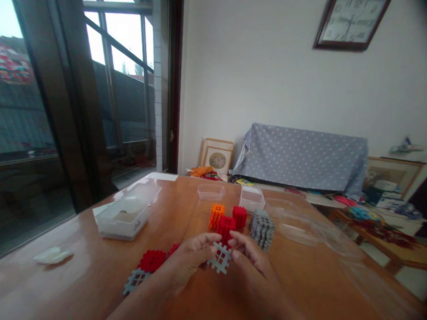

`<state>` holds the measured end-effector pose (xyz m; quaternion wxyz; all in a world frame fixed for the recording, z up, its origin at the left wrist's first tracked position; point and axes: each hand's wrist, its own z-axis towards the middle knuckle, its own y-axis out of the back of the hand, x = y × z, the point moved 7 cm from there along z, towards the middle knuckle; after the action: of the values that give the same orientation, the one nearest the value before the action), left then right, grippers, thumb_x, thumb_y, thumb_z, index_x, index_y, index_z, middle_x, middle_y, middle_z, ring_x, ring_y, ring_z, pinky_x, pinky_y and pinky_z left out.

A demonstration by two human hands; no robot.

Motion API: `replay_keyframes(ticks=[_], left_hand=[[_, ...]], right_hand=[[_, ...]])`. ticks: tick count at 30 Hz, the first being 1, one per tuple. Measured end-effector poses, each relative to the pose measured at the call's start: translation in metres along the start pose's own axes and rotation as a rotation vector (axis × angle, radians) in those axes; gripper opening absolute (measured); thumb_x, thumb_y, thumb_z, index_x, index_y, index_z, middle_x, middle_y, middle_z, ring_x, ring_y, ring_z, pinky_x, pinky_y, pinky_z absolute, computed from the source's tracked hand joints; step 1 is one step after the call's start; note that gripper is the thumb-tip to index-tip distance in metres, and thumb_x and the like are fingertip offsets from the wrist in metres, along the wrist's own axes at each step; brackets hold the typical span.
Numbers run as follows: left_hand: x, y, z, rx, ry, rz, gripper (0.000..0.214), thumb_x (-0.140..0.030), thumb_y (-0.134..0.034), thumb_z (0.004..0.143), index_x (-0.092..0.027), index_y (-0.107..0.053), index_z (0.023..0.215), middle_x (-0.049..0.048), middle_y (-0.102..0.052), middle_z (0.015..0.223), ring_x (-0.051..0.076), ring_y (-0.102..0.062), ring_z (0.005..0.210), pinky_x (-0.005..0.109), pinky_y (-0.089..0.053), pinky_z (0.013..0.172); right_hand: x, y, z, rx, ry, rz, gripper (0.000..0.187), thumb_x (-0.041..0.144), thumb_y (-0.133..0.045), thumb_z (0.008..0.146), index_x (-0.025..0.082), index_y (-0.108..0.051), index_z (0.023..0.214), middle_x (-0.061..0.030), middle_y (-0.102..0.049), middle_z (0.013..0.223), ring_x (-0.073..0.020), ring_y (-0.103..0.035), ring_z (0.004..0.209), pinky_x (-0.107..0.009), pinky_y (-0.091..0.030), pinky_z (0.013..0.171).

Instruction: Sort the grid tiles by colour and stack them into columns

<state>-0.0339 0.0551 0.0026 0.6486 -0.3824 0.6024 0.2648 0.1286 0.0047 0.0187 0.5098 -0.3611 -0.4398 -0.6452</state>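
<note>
A grey waffle block [220, 258], square with a notched rim and a window-like lattice, is held up between my two hands just above the table. My left hand [187, 260] pinches its left side with thumb and fingers. On the opposite edge, the curled fingers of my right hand [251, 259] grip it. Just behind stand stacks of red waffle blocks [239, 217] and orange waffle blocks [216, 216]. To the right rises a tall stack of grey waffle blocks [262, 229]. Beside my left forearm lie joined red pieces [152, 261] and a grey piece [135, 280], partly covered by the arm.
A labelled plastic box [122, 225] stands at the left of the wooden table [191, 307], with a small white packet [53, 255] nearer. Clear containers and lids [301, 229] lie along the right. A white box [251, 199] and a shallow tray [211, 192] sit at the back.
</note>
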Motion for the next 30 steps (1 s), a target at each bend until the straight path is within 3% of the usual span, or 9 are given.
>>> replay_keyframes(ticks=[5, 11, 18, 24, 30], left_hand=[[0.001, -0.002, 0.001, -0.006, -0.036, -0.061, 0.039, -0.038, -0.069, 0.087, -0.019, -0.052, 0.115, 0.0049, -0.069, 0.091, 0.016, -0.062, 0.076, 0.028, -0.038, 0.067], [-0.003, -0.003, 0.003, -0.068, -0.063, -0.144, 0.024, -0.034, -0.066, 0.089, -0.019, -0.052, 0.1, 0.0034, -0.067, 0.088, 0.013, -0.057, 0.074, 0.028, -0.04, 0.069], [-0.007, -0.005, 0.002, -0.064, -0.071, -0.176, 0.021, -0.035, -0.066, 0.088, -0.019, -0.052, 0.089, 0.0011, -0.064, 0.077, 0.013, -0.055, 0.068, 0.027, -0.039, 0.067], [-0.006, -0.003, 0.002, -0.061, -0.07, -0.189, 0.021, -0.035, -0.066, 0.088, -0.019, -0.054, 0.089, 0.0013, -0.064, 0.078, 0.013, -0.055, 0.069, 0.028, -0.039, 0.068], [-0.005, -0.005, 0.002, -0.047, -0.072, -0.22, 0.021, -0.035, -0.067, 0.088, -0.019, -0.054, 0.088, 0.002, -0.065, 0.079, 0.013, -0.056, 0.07, 0.027, -0.038, 0.067]], right_hand=[[-0.006, -0.019, 0.0, 0.159, -0.086, 0.178, 0.027, 0.032, -0.064, 0.09, 0.023, -0.064, 0.116, -0.0032, -0.069, 0.095, -0.0191, -0.065, 0.086, -0.032, -0.051, 0.077], [-0.014, -0.018, 0.005, -0.019, -0.119, 0.342, 0.018, 0.031, -0.064, 0.09, 0.023, -0.055, 0.104, 0.0031, -0.062, 0.08, -0.0128, -0.061, 0.064, -0.025, -0.046, 0.059], [-0.006, -0.015, 0.002, 0.174, -0.122, 0.343, 0.061, 0.026, -0.074, 0.084, 0.027, -0.046, 0.137, 0.0003, -0.064, 0.093, -0.0152, -0.063, 0.083, -0.029, -0.047, 0.074], [-0.006, -0.014, 0.002, 0.247, -0.113, 0.29, 0.05, 0.029, -0.075, 0.084, 0.027, -0.056, 0.13, -0.0028, -0.067, 0.102, -0.018, -0.064, 0.092, -0.033, -0.048, 0.082], [-0.002, -0.012, 0.002, 0.229, -0.119, 0.257, 0.046, 0.03, -0.077, 0.082, 0.026, -0.059, 0.124, -0.0038, -0.071, 0.103, -0.0182, -0.064, 0.089, -0.032, -0.049, 0.08]])
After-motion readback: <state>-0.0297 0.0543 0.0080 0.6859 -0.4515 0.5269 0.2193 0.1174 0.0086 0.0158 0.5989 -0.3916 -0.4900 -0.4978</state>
